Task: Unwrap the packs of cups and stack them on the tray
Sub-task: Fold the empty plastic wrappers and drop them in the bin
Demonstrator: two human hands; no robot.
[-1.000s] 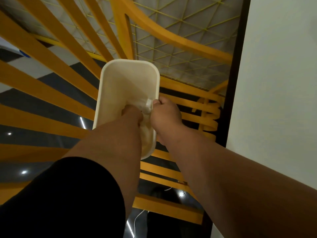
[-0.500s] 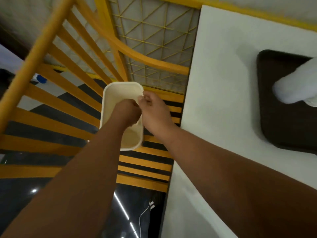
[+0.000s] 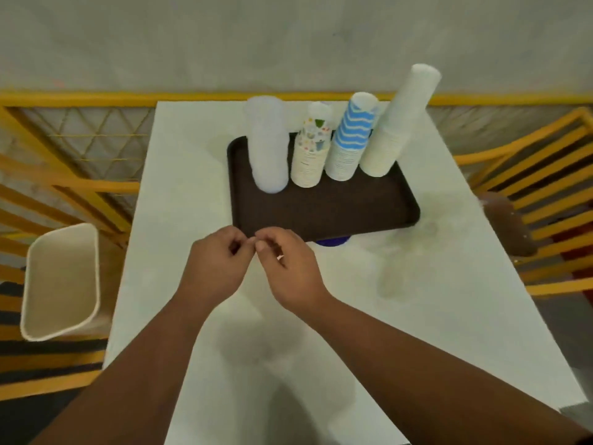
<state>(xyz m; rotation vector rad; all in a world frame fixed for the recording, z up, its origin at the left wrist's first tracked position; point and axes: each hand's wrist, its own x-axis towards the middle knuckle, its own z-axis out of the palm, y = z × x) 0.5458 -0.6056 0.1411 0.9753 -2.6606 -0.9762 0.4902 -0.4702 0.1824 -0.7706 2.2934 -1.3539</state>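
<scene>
A dark brown tray (image 3: 321, 213) lies on the white table (image 3: 417, 300). Along its far side stand a translucent white cup stack (image 3: 268, 146), a patterned paper cup stack (image 3: 311, 152), a blue-and-white wavy cup stack (image 3: 351, 136) and a tall plain white cup stack (image 3: 398, 120). My left hand (image 3: 215, 268) and my right hand (image 3: 288, 271) hover over the table just in front of the tray's near edge. Their curled fingertips meet, and I see nothing held between them.
A cream bin (image 3: 61, 281) stands on the floor left of the table. Yellow railings and slatted chairs flank both sides. A blue object (image 3: 332, 242) peeks from under the tray's near edge. A brown object (image 3: 510, 226) lies on the right chair.
My hands were at the cream bin with white wrapping. The view has swung right to the table, and both hands now sit in front of the tray without the wrapping.
</scene>
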